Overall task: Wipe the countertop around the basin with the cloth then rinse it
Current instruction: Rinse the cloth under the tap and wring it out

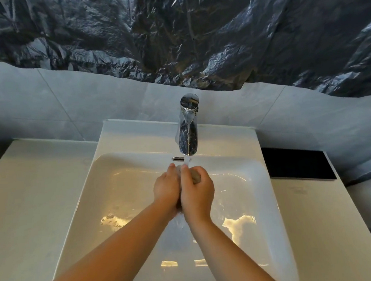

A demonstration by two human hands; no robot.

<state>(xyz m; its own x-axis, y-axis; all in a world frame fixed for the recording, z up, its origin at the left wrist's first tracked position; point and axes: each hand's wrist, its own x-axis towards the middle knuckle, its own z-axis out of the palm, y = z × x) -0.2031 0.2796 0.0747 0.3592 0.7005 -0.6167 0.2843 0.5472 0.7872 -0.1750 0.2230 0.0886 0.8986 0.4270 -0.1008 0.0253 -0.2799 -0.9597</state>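
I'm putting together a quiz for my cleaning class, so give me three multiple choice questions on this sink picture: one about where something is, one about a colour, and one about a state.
1. Where is the cloth?
A. Held between the left hand and right hand, under the tap
B. Draped over the tap
C. Lying on the floor

2. What colour is the flat panel to the right of the basin?
A. White
B. Black
C. Red

3. What state is the tap in?
A. Off
B. Running
C. Wrapped in plastic

Answers:
1 A: a bit of cloth shows between the hands just below the spout.
2 B: the panel is plainly black.
3 B: water streams from the spout onto the hands.
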